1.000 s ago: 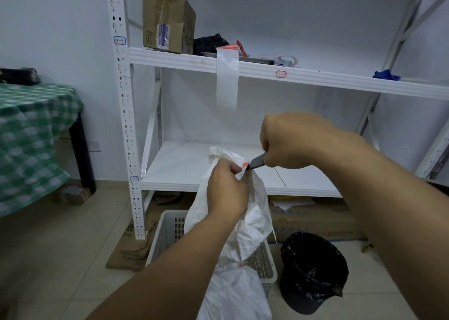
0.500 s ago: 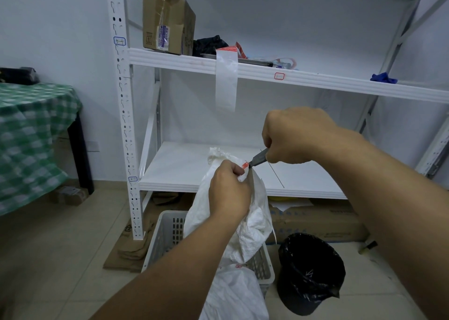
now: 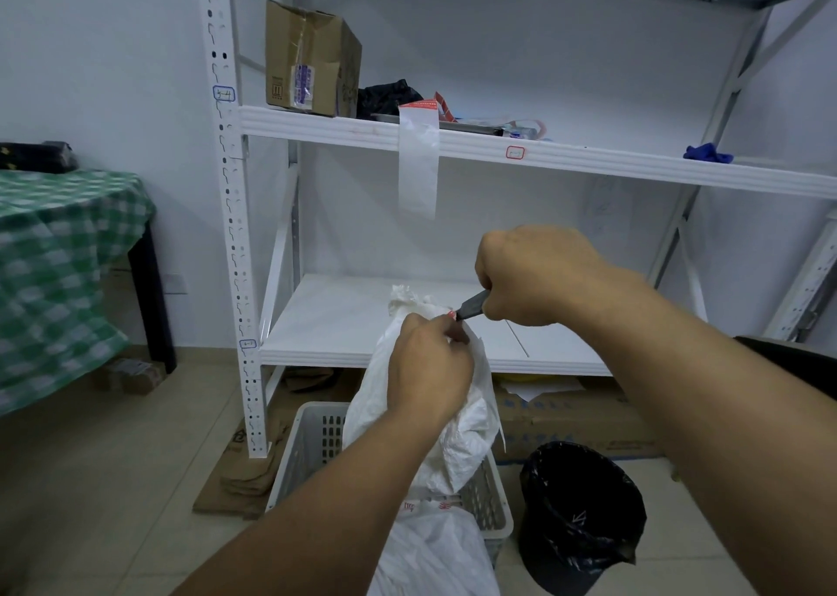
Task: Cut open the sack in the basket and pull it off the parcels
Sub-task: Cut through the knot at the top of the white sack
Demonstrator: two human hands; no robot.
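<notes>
A white woven sack (image 3: 457, 432) stands upright in a grey slotted basket (image 3: 317, 441) on the floor. My left hand (image 3: 428, 371) grips the sack's gathered neck just below its tied top (image 3: 403, 298). My right hand (image 3: 532, 274) is closed around a dark-bladed cutter (image 3: 471, 311), whose tip touches a small red tie at the neck, right above my left fingers. The parcels inside are hidden by the sack.
A white metal rack (image 3: 453, 142) stands behind, its lower shelf (image 3: 344, 319) at hand height. A black-lined bin (image 3: 579, 514) sits right of the basket. Flattened cardboard (image 3: 240, 477) lies at the left, a green-checked table (image 3: 63, 269) further left.
The view has shifted slightly. My right hand with the cutter has edged a little toward the neck of the sack; my left hand keeps its grip.
</notes>
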